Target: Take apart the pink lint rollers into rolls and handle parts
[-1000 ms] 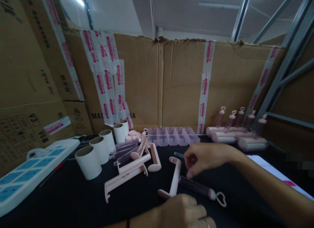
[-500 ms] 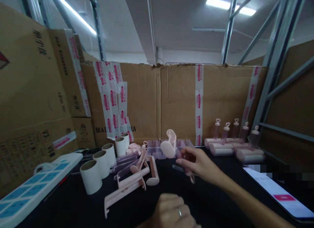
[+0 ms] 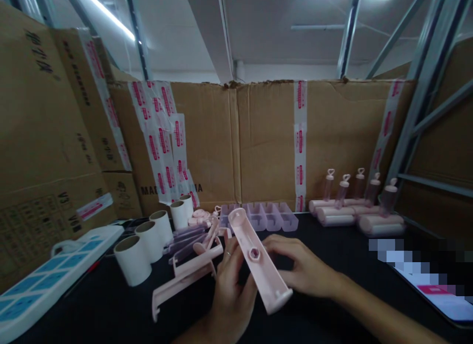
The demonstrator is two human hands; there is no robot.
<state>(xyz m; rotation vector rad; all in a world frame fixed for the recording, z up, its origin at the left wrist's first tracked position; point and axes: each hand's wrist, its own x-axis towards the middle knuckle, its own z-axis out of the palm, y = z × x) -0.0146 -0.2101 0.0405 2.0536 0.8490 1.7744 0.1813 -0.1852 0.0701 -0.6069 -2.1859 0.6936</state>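
Note:
A long pink plastic roller frame [image 3: 260, 265], shaped like an open trough, is tilted in front of me between both hands. Something purple shows in the hole at its middle. My left hand [image 3: 231, 290], with a ring on one finger, is closed around it from the left and below. My right hand [image 3: 308, 265] is closed on it from the right, fingertips hidden behind the frame. Left of my hands lie more pink frames [image 3: 185, 284] and translucent purple handle pieces [image 3: 188, 246]. What the fingers press on underneath is hidden.
White paper rolls [image 3: 133, 260] stand in a row on the left, beside a power strip [image 3: 55, 270]. Pink heart-ended parts [image 3: 201, 217] and a purple divided tray [image 3: 273, 218] are at the back. Assembled rollers [image 3: 336, 216] stand back right; a phone [image 3: 439, 294] lies at right.
My left hand has come up from the front edge and taken hold of the roller frame. The frame has turned its open inner side towards me and come nearer, still in my right hand.

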